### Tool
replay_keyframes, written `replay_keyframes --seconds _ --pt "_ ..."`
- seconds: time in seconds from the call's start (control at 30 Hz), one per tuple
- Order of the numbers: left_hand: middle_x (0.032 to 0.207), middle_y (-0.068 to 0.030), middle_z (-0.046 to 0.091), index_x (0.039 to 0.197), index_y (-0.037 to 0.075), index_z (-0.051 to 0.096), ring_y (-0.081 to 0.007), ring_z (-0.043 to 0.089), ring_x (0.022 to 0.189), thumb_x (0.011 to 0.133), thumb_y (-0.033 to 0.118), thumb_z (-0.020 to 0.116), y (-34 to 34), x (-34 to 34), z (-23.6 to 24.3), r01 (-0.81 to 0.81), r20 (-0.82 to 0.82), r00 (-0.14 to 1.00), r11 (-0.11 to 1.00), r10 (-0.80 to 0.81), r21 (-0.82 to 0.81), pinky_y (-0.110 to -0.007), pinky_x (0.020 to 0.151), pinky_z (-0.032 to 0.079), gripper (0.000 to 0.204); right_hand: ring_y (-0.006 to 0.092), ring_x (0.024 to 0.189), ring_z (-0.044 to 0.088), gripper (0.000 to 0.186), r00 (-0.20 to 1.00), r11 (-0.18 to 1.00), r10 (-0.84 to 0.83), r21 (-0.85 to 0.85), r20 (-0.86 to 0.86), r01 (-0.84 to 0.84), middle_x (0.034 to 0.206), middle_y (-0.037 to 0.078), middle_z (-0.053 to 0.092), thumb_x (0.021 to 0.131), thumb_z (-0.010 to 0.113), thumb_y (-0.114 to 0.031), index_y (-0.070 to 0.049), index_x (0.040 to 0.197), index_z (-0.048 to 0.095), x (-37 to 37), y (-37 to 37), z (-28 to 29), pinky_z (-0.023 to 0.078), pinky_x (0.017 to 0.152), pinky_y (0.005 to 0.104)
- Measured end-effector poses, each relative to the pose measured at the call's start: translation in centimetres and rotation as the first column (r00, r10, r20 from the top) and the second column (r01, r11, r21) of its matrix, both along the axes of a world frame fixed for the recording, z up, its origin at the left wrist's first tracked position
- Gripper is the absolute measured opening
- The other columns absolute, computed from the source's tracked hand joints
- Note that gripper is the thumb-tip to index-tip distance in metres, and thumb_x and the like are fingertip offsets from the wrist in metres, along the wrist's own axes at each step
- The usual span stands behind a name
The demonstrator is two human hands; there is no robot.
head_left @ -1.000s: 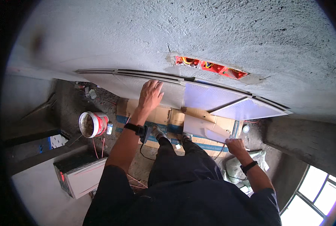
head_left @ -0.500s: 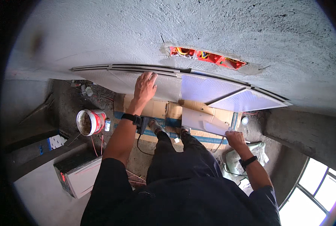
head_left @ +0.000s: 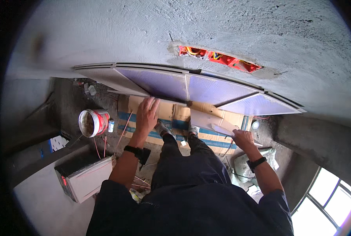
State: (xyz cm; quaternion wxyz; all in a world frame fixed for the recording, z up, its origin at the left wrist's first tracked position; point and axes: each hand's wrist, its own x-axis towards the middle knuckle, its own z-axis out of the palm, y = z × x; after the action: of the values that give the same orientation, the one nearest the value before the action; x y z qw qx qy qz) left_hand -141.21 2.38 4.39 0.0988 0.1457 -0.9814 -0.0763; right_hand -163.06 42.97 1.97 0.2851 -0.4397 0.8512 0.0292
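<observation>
My left hand (head_left: 146, 114) has its fingers over the upper edge of a pale tile (head_left: 168, 101). This tile is tilted away from the wall toward me; its thin edge faces up and its face is mostly hidden. At the right, my right hand (head_left: 244, 140) grips the end of another pale, smooth flat panel (head_left: 205, 119), tile-like, which slants down over the cardboard. Behind both, more large tiles (head_left: 216, 91) lean in a row against the wall, with textured backs showing a bluish sheen.
Flattened cardboard (head_left: 178, 114) lies under my feet. A paint bucket (head_left: 93, 122) and a box-like stack (head_left: 85, 179) stand at the left. On the right are a pale green sack (head_left: 254, 161) and a small white round object (head_left: 255, 125). Red electrical boxes (head_left: 222, 58) sit in the rough wall (head_left: 124, 35).
My left hand has pulled the front tile's upper edge off the leaning stack toward me, uncovering the bluish back of a tile behind. My right hand, with its panel, has shifted only slightly.
</observation>
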Motion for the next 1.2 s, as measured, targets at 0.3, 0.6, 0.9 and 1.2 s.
replay_keyframes --seconds 0.3,0.6,0.9,1.2 --pt "0.128 -0.0161 0.048 0.126 0.0 0.054 -0.0386 0.044 0.123 0.08 0.0 0.051 3.8 7.0 -0.9 -0.037 0.013 0.999 0.989 0.036 0.143 -0.049 0.106 0.036 0.045 0.0339 0.072 0.069 0.018 0.978 0.974 0.205 0.089 0.021 -0.206 0.076 0.016 0.068 0.088 0.056 -0.024 -0.007 0.086 0.062 -0.5 -4.2 -0.3 0.054 0.063 0.0463" --pt "0.134 -0.0143 0.045 0.13 0.003 0.052 -0.0373 0.041 0.128 0.081 0.002 0.051 4.6 8.9 -1.8 -0.068 0.001 0.998 0.984 0.069 0.166 -0.049 0.108 0.034 0.049 0.0347 0.069 0.068 0.014 0.932 0.927 0.364 0.102 0.0 -0.362 0.07 0.017 0.066 0.084 0.056 -0.016 -0.005 0.082 0.065 -3.4 -6.8 1.1 0.054 0.063 0.0467" --pt "0.137 -0.0123 0.044 0.132 0.006 0.051 -0.0363 0.039 0.13 0.08 0.002 0.052 4.6 9.2 -1.9 -0.072 -0.015 0.997 0.977 0.077 0.203 -0.049 0.109 0.034 0.052 0.0368 0.067 0.066 0.018 0.945 0.944 0.325 0.072 -0.027 -0.322 0.068 0.018 0.065 0.084 0.061 -0.024 -0.007 0.082 0.065 -4.0 -7.8 3.5 0.053 0.063 0.0479" --pt "0.136 -0.0123 0.044 0.132 0.006 0.052 -0.0357 0.04 0.13 0.08 0.001 0.052 4.5 9.3 -2.0 -0.055 -0.031 0.998 0.978 0.063 0.202 -0.049 0.108 0.035 0.052 0.0371 0.067 0.066 0.018 0.952 0.952 0.305 0.05 -0.029 -0.303 0.07 0.019 0.066 0.083 0.06 -0.023 -0.006 0.083 0.065 -3.6 -8.8 2.8 0.053 0.064 0.0482"
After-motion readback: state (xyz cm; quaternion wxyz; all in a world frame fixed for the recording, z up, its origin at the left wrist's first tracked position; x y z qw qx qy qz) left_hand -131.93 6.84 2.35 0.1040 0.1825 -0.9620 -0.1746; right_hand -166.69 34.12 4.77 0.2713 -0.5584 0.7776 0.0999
